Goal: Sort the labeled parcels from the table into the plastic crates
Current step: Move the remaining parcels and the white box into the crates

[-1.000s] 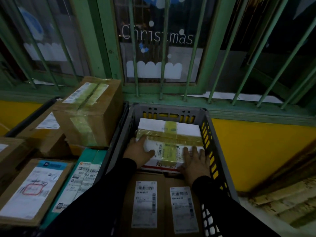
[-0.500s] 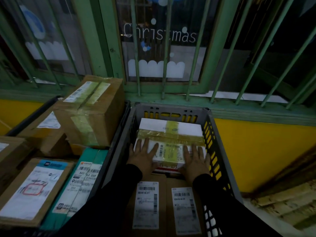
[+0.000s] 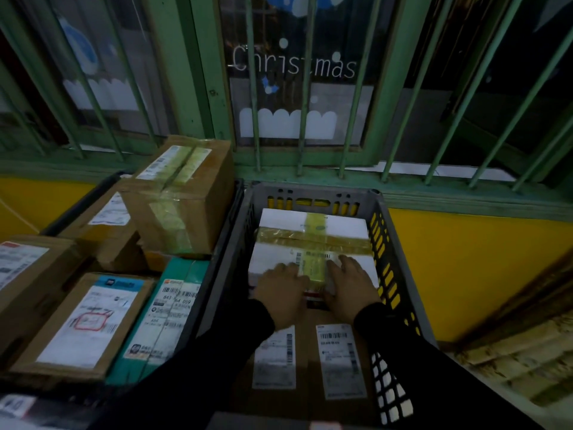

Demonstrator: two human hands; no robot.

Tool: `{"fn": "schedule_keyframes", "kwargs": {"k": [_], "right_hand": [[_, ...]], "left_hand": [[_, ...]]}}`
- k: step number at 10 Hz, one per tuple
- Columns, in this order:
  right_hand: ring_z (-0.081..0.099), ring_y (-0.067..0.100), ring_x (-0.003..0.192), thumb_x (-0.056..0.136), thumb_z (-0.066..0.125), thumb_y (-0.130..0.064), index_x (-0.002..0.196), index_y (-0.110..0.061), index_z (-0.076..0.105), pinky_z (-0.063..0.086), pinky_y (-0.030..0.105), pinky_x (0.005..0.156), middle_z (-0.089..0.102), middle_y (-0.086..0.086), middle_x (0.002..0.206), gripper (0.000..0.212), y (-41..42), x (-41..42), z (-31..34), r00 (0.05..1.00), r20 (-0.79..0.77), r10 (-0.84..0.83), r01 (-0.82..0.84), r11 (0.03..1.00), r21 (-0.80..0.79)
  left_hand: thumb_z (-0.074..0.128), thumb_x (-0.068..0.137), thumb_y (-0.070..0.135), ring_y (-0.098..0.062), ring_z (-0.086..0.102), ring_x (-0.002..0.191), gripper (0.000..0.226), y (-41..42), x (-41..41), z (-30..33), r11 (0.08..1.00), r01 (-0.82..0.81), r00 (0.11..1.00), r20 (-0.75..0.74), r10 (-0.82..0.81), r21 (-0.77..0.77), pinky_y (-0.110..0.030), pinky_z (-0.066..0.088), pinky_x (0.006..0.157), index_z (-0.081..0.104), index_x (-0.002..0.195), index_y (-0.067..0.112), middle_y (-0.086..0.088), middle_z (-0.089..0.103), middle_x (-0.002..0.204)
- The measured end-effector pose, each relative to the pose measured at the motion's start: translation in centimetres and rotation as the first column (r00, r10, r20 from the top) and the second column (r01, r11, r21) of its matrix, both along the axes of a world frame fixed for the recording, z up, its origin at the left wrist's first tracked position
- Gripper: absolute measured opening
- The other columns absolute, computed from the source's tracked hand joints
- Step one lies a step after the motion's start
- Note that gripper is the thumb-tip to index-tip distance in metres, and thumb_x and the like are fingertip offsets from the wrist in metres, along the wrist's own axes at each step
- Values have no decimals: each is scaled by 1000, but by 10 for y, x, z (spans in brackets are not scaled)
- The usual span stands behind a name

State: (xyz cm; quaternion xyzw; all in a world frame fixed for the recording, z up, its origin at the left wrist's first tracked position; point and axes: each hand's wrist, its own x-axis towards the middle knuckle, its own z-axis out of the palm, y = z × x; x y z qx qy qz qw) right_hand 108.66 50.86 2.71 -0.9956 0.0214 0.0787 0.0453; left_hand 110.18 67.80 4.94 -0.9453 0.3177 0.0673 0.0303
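We press both flat, open hands, left hand [image 3: 283, 288] and right hand [image 3: 352, 287], onto the white parcel [image 3: 313, 240], seating it against the grey crate [image 3: 313, 193]'s far wall.

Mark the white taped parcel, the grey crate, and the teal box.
white taped parcel [image 3: 313, 226], head view, bare white top.
grey crate [image 3: 313, 192], head view, far wall.
teal box [image 3: 186, 270], head view, far end of its top.

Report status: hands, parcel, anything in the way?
Left hand and right hand flat on the white parcel. Parcel sits in the grey crate, far end. Nothing in the way.
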Motion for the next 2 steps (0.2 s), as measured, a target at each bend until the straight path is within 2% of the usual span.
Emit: {"fn": "schedule_keyframes", "kwargs": {"k": [1,2], "right_hand": [[24,32,145,103,43,-36,152,-15,29,26,41,118,21,13,159,55,7,-14,10,999,10,34,-34,998,52],[30,33,140,102,47,-31,148,-18,36,32,42,114,22,11,158,49,0,-25,13,995,-89,47,-42,997,59]], "left_hand": [[51,97,37,-33,45,121,45,-9,-26,-17,978,120,950,-307,-63,169,-44,41,104,47,135,13,-12,42,144],[46,100,41,-32,34,137,56,-8,-33,-32,962,136,877,-481,-6,236,-47,28,114,36,148,16,-9,29,156]]}}
